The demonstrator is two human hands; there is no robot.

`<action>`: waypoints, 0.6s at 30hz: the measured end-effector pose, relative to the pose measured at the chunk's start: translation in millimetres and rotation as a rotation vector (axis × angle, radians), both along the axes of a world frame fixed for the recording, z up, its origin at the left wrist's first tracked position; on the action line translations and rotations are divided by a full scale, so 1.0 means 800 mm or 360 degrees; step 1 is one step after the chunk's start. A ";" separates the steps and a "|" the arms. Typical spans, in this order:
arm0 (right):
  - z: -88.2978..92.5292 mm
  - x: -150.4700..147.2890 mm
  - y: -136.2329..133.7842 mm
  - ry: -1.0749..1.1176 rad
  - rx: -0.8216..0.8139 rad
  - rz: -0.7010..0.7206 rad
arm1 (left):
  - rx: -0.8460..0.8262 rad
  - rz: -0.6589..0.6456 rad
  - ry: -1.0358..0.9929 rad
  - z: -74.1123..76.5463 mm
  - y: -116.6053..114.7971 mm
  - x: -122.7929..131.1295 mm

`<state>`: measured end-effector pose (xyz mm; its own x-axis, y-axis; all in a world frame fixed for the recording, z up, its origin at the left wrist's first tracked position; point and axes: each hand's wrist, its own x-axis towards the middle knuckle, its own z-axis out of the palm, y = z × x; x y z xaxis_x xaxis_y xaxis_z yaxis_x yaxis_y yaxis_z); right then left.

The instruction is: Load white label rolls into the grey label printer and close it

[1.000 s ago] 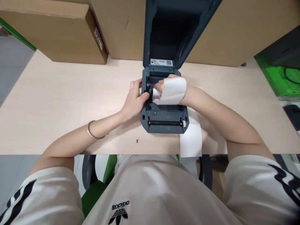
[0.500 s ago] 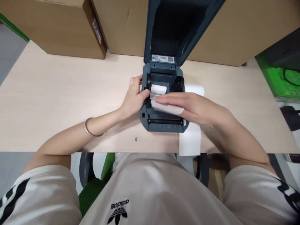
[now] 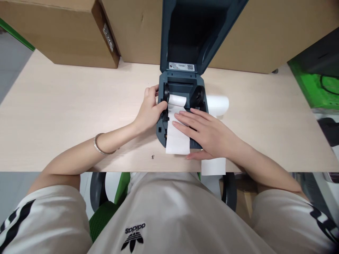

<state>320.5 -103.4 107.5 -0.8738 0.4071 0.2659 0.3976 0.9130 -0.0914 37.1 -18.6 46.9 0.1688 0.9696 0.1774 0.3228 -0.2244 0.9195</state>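
Observation:
A dark blue-grey label printer (image 3: 181, 77) stands on the table with its lid (image 3: 203, 31) raised. Inside it sits a small white paper roll (image 3: 177, 100) between black holders, and its paper strip (image 3: 177, 141) runs out over the printer's front edge. My left hand (image 3: 149, 110) grips the printer's left side, thumb on the rim and fingers partly hidden behind the wall. Flat on the strip lie the spread fingers of my right hand (image 3: 209, 135), which cover the printer's front right part.
Right of the printer lies another white paper roll (image 3: 219, 105), its loose end (image 3: 214, 167) reaching the table's front edge. Cardboard boxes (image 3: 79, 37) stand along the back. A small black mark (image 3: 153, 157) is on the table near the front.
My right hand has come down toward me, and the paper strip now lies flat across the printer's front instead of being lifted and curled. My left hand keeps its grip.

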 end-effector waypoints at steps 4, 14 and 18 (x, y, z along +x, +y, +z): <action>-0.004 0.000 -0.008 0.0069 0.0033 0.0108 | -0.0071 -0.0032 -0.0003 0.004 -0.001 0.000; 0.016 0.008 0.001 0.0455 -0.0029 0.0102 | -0.0212 -0.0063 0.0005 0.023 -0.007 0.004; 0.075 0.031 0.022 0.0741 0.0046 -0.0676 | -0.0194 -0.0083 -0.0052 0.015 -0.004 0.001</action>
<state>345.5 -85.9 167.8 -0.4275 0.6802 0.5954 0.6503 0.6889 -0.3201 38.3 -21.9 58.5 0.2158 0.9743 0.0650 0.2829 -0.1261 0.9508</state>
